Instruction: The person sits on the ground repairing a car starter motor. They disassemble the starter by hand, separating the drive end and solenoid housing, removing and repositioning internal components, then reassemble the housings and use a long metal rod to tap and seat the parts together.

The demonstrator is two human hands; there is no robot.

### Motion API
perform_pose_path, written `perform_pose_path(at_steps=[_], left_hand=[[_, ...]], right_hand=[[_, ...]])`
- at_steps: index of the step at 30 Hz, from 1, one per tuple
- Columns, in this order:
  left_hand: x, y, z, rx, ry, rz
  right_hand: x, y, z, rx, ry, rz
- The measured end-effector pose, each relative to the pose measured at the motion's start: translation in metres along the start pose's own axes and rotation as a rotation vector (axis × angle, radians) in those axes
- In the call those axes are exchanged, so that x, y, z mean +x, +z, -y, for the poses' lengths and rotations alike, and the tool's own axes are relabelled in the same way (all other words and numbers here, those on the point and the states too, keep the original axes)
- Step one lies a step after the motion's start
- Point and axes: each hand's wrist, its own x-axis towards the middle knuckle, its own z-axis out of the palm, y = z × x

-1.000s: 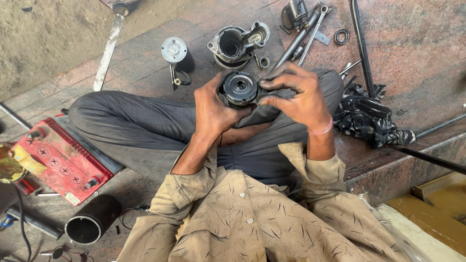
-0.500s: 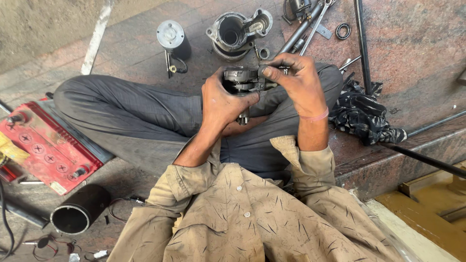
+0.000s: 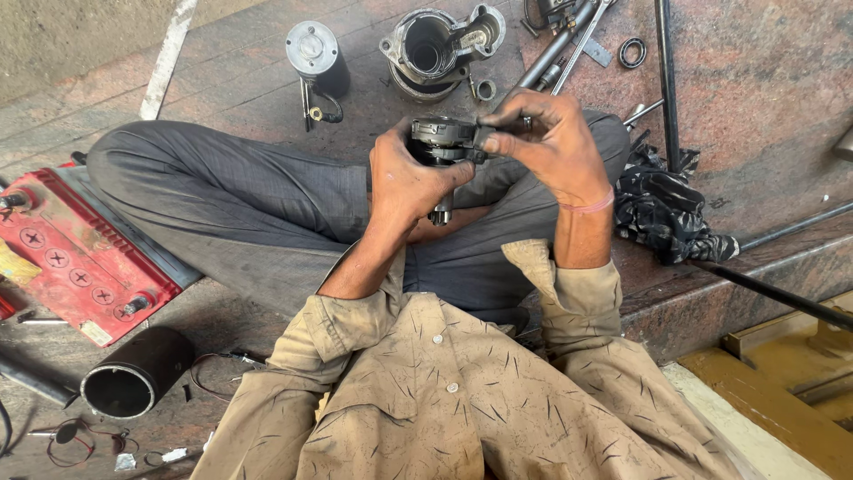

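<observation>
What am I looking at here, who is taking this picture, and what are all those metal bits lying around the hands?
The picture comes from a camera worn on a person's head, looking down at their own lap and hands. They sit cross-legged on a stone floor, in a dusty tan shirt and grey trousers.

Both bare hands hold one thing: a round dark metal machine part with a short toothed shaft pointing down. The left hand wraps it from below, and the right hand pinches its edge.

On the floor beyond the hands lie a hollow grey metal housing, a small silver cylinder with a wire, long steel tools and a small black ring. A crumpled black rag lies by the right arm. On the left are a red battery and a black tube.
</observation>
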Motion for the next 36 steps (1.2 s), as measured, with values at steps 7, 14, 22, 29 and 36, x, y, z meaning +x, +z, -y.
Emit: perform_pose_path(at_steps=[7,14,22,29,36], left_hand=[[-0.009,-0.005,-0.006,-0.032,0.495,-0.058],[-0.014,-0.018,-0.028,0.037,0.714,-0.085],[-0.026,-0.034,-0.034,0.090,0.760,-0.111],[-0.038,-0.041,-0.044,0.121,0.733,-0.133],[-0.037,-0.043,-0.048,0.141,0.682,-0.115]], right_hand=[[-0.023,0.011,0.010,-0.296,-0.379,-0.067],[-0.041,0.027,0.033,-0.245,-0.425,-0.243],[-0.043,0.036,0.022,0.114,-0.388,-0.268],[-0.049,0.049,0.027,0.410,-0.288,-0.232],[-0.044,0.053,0.029,0.299,-0.272,-0.290]])
